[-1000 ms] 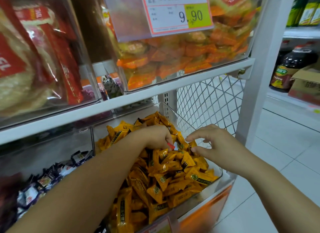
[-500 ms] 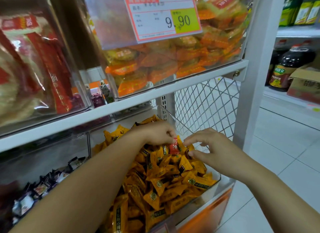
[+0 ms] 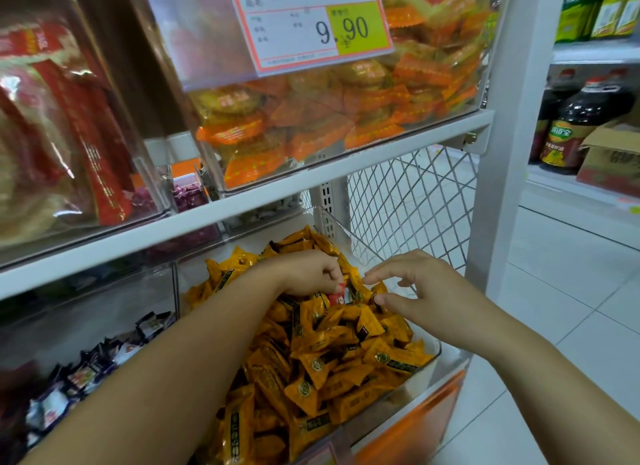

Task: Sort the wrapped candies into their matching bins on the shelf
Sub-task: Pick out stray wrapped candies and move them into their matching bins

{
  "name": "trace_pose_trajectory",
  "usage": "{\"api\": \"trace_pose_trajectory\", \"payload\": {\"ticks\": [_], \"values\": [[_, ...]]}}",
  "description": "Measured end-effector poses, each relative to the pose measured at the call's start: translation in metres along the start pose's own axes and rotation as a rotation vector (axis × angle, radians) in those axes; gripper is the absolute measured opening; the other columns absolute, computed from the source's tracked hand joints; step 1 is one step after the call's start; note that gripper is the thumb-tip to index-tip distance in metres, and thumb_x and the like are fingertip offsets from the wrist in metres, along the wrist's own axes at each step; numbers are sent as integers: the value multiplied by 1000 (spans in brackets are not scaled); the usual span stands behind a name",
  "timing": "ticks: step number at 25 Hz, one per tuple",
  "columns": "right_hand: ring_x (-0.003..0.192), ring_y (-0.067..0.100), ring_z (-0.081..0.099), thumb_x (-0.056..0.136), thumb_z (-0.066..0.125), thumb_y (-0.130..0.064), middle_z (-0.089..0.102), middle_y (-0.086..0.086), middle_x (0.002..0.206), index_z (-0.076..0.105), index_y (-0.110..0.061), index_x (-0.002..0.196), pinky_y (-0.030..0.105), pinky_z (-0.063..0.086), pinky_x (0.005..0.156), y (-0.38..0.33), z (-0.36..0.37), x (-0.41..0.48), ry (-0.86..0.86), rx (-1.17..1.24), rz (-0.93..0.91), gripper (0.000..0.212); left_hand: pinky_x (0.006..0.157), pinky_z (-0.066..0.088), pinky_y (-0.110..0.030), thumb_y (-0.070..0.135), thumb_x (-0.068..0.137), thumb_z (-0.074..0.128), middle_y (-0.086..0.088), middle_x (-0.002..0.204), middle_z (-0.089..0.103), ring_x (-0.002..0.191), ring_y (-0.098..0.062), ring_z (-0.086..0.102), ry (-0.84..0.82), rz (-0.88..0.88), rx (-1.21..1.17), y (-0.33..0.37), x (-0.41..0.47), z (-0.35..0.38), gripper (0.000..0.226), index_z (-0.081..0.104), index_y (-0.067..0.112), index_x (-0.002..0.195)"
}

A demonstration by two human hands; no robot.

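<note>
- At lower left, a clear plastic bin holds dark and white wrapped candies.
- The left hand reaches over the neighbouring clear bin, which is heaped with yellow wrapped candies. Its fingers curl downward and pinch a small red wrapped candy.
- The red candy sits at the top of the yellow heap, directly under those fingertips. It seems to stand roughly on end, its lower part hidden among wrappers.
- The right hand hovers just right of the candy, apart from it, loosely spread and holding nothing.
- The left hand is nearer, so lifting the stray candy out likely falls to it.
</note>
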State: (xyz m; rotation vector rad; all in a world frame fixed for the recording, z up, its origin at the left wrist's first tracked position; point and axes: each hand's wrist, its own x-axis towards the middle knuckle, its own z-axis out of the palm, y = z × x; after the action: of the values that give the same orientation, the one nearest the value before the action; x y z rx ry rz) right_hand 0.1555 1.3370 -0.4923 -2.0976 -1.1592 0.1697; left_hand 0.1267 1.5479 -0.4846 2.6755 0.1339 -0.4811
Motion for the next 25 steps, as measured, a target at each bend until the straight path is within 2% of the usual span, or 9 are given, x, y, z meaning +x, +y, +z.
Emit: {"api": "trace_pose_trajectory", "payload": {"ticks": [2, 4, 9, 12, 18, 20, 23, 25], "values": [[105, 2, 44, 84, 65, -28, 58, -19, 111, 60, -45, 99, 19, 41, 87, -2, 0, -1, 4, 8, 2, 23, 67, 37, -20, 28, 91, 58, 19, 81, 54, 75, 2, 48, -43, 1, -12, 2, 0, -1, 3, 60, 28, 91], [104, 2, 43, 85, 65, -27, 57, -20, 110, 61, -42, 101, 16, 40, 84, -4, -1, -2, 5, 11, 9, 22, 74, 36, -22, 29, 92, 57, 20, 83, 54, 78, 2, 49, -93, -4, -17, 5, 1, 0, 4, 60, 29, 92], [98, -5, 42, 85, 65, -26, 49, -32, 99, 62, -42, 100, 3, 34, 76, -8, -4, -4, 2, 10, 3, 22, 84, 39, -25, 29, 90, 59, 19, 87, 56, 91, -6, 52, -128, 1, -36, 8, 4, 2, 4, 63, 31, 91], [98, -5, 42, 85, 65, -26, 53, -28, 102, 63, -42, 98, 2, 33, 73, -8, -4, -4, 7, 26, 3, 21, 87, 43, -26, 25, 89, 62, 19, 84, 58, 90, -6, 54, -104, 38, -58, 8, 6, 5, 6, 67, 29, 91], [92, -16, 38, 85, 64, -26, 46, -34, 95, 56, -49, 91, -2, 31, 71, -10, -7, -5, -8, 51, -7, 25, 77, 42, -13, 22, 82, 70, 21, 76, 65, 77, 9, 58, -8, 103, -176, 6, 5, 4, 9, 71, 30, 81], [93, -16, 39, 86, 64, -26, 46, -34, 94, 54, -52, 88, -1, 32, 71, -11, -8, -5, -11, 53, -9, 28, 79, 42, -14, 23, 81, 71, 21, 79, 66, 79, 9, 58, 32, 112, -162, 4, 5, 4, 6, 71, 29, 83], [94, -16, 39, 86, 64, -26, 46, -35, 96, 53, -53, 88, -2, 31, 72, -11, -7, -5, -9, 58, -13, 29, 70, 40, -11, 23, 82, 71, 21, 77, 64, 73, 11, 57, 127, 120, -173, 2, 2, 0, 7, 71, 30, 85], [93, -17, 39, 86, 64, -26, 46, -34, 97, 54, -51, 90, -4, 31, 70, -11, -7, -5, -8, 60, -7, 27, 72, 43, -14, 23, 82, 70, 21, 76, 65, 75, 8, 58, 173, 104, -194, 0, 1, -2, 7, 72, 28, 87]]}}
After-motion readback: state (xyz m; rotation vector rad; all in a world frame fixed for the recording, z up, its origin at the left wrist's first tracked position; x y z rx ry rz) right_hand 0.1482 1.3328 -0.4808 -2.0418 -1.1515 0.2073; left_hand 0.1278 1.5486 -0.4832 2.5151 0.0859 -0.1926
